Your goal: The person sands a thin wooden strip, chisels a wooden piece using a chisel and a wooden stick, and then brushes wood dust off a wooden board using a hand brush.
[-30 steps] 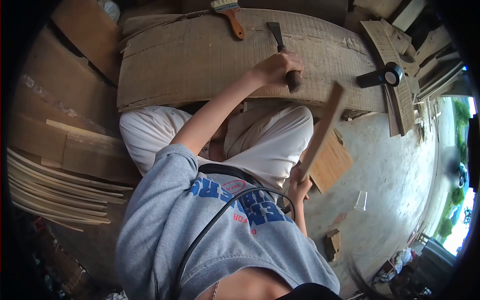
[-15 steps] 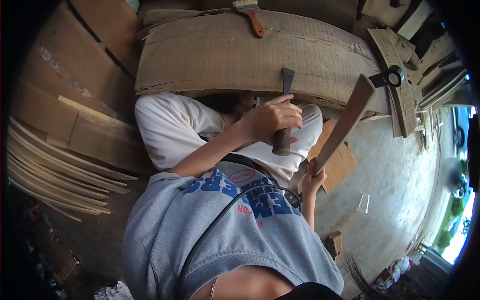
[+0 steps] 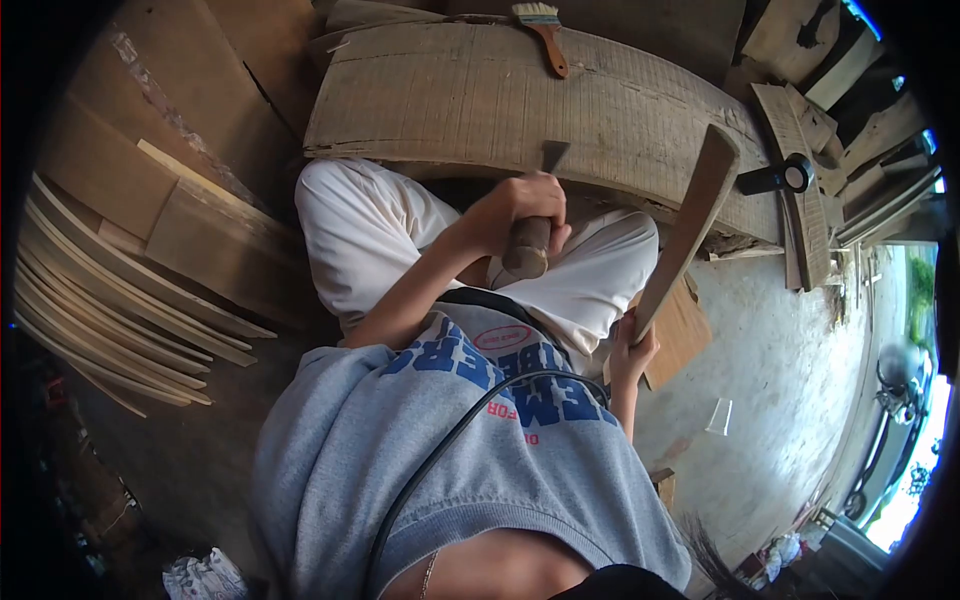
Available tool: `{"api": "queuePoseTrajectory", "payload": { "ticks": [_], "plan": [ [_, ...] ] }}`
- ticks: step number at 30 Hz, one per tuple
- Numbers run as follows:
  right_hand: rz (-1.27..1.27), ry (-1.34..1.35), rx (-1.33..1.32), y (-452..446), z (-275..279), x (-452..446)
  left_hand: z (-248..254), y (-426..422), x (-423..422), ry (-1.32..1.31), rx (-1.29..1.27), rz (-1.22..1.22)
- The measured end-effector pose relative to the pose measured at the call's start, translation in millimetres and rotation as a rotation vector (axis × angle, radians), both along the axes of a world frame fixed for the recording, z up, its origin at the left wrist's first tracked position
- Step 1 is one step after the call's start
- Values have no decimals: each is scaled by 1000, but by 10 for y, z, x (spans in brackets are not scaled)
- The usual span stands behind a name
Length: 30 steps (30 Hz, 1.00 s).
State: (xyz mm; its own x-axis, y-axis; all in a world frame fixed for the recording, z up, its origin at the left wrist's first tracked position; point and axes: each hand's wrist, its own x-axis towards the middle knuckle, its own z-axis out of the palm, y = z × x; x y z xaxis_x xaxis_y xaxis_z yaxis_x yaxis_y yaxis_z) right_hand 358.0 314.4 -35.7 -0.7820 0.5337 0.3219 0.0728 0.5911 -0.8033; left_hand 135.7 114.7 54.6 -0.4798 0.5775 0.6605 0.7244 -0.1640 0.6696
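My left hand [image 3: 515, 205] is wrapped round the wooden handle of a chisel [image 3: 527, 248], above my crossed legs. The chisel's flat metal blade [image 3: 555, 154] sticks out past my fist, toward the thick plank [image 3: 440, 100] in front of me. Whether the blade touches the plank I cannot tell. In my right hand [image 3: 632, 350] is the narrow end of a long wooden bat [image 3: 690, 230], held slanting upward with its wider end near the plank's right side.
A paintbrush [image 3: 546, 40] lies on the plank, and a black roll [image 3: 797, 173] on boards to the right. Curved wooden strips [image 3: 130, 310] are stacked at left. On the floor are a wooden board [image 3: 685, 335] and a clear cup [image 3: 719, 416]. A black cable [image 3: 430, 465] crosses my sweatshirt.
My left hand has shifted left with the chisel, whose handle end has come closer to my body. The wooden bat stays raised, slightly more upright. The whole view has turned a little.
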Motion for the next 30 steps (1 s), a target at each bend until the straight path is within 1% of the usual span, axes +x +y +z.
{"api": "queuePoseTrajectory", "payload": {
  "ticks": [2, 4, 6, 8, 11, 12, 15, 17, 18, 20, 23, 24, 25, 27, 30],
  "plan": [
    [-13, 27, -105, -4, -38, 10, 80, -107, -19, 31, 0, 31],
    [-48, 3, -148, -29, -15, 4, 88, -216, -40, 90, -17, 91],
    [-82, -22, -190, -51, 9, -12, 59, -285, -31, 43, -44, 85],
    [-85, -35, -215, -67, 20, -40, -21, -299, -17, 89, -2, 67],
    [-25, 21, -214, -36, -69, -80, -121, -243, 21, 206, -28, 20],
    [-24, 17, -213, -32, -70, -90, -135, -240, 28, 232, -123, -11],
    [-26, -32, -160, -19, -85, -116, -287, -164, -43, 267, -105, 45],
    [-18, -101, -96, -4, -154, -133, -382, -128, -168, 269, -108, 49],
    [-11, -123, -113, -14, -164, -155, -387, -116, -238, 274, -112, 52],
    [-18, -284, -117, -24, -155, -178, -391, -88, -402, 249, -118, 34],
    [28, -268, -59, -72, -203, -276, -335, -64, -670, 190, -158, -1],
    [-10, -366, -189, -119, -166, -304, -312, -43, -749, 194, -148, 7],
    [-8, -370, -191, -111, -204, -325, -312, -24, -824, 197, -137, 14],
    [31, -383, -60, -101, -269, -351, -356, 10, -966, 222, -150, 22],
    [56, -451, -71, -84, -237, -398, -356, 51, -1039, 218, -133, 55]
  ]
}}
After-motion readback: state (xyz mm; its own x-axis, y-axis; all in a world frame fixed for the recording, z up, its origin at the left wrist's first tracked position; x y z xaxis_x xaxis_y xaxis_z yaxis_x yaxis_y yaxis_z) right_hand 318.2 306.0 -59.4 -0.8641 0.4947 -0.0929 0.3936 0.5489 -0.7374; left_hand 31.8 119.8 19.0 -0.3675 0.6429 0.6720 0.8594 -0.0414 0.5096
